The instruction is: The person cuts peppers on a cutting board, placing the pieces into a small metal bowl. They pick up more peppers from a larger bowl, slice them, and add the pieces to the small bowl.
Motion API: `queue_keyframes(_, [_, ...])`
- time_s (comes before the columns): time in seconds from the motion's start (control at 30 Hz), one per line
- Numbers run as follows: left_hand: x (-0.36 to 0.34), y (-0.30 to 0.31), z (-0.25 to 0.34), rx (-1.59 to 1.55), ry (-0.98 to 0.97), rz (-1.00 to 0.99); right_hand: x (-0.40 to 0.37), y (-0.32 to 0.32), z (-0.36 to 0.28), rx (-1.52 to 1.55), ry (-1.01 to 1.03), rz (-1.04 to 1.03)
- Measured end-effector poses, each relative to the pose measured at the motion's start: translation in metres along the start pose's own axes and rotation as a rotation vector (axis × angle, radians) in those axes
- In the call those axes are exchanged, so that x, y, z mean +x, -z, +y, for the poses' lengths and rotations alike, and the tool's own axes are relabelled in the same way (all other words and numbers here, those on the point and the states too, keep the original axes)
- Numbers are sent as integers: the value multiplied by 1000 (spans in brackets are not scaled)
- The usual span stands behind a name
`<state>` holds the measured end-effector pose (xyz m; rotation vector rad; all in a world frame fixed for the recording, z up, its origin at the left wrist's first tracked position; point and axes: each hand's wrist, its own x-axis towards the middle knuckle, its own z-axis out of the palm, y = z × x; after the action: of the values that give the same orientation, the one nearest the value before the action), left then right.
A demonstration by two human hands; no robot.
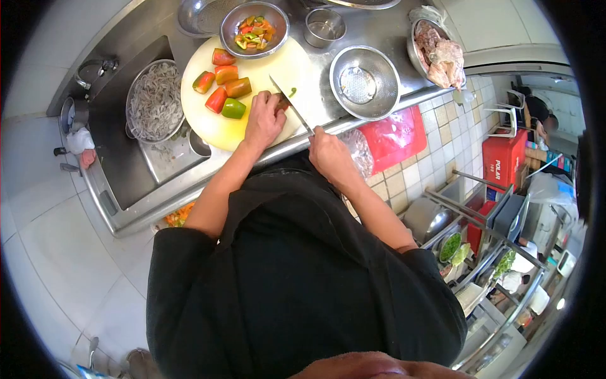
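Note:
My right hand (pixel 331 153) is wrapped round the handle of a knife (pixel 291 105), whose blade slants up and left over a round white cutting board (pixel 211 129). Close to the blade, my left hand (pixel 265 120) presses a dark red pepper piece (pixel 282 103) against the board, its fingers bent and partly hiding it. A small green scrap (pixel 292 92) lies just right of the blade. Left of my left hand are several pepper pieces, among them a green one (pixel 233 108) and a red one (pixel 216 100). A steel bowl of chopped peppers (pixel 255 33) rests at the board's top edge.
Left, a colander of shrimp-like food (pixel 155 101) sits in the sink (pixel 126 183). A perforated steel bowl (pixel 364 82), a small pot (pixel 324 28) and a bowl of raw meat (pixel 440 54) stand to the right. A person (pixel 538 110) is far right, beyond a red cooler (pixel 503 162).

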<state>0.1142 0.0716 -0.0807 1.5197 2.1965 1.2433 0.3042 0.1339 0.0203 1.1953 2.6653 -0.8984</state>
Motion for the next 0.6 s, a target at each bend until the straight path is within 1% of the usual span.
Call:
queue_keyframes(0.13, [5,4,-7,-11,0,-8,12,6,-6,-51,-12,-48])
queue_keyframes(0.23, [1,-2,-8,-17,-58,31,6,6,3,-31,14,-46])
queue_keyframes(0.27, [-2,-6,-8,-17,-79,47,5,3,5,-14,-11,-53])
queue_keyframes(0.37, [-6,-1,-5,13,-152,9,26,-9,-1,-36,-11,-71])
queue_keyframes(0.4, [-9,-2,-7,6,-169,-45,42,-18,4,-60,29,-61])
queue_keyframes(0.5, [-8,10,6,75,-42,-111,54,-11,-3,-41,-10,-44])
queue_keyframes(0.53, [-6,15,11,131,-17,-110,55,-13,4,-2,-20,-48])
queue_keyframes(0.6, [1,18,10,56,111,-192,49,-7,15,79,-57,-50])
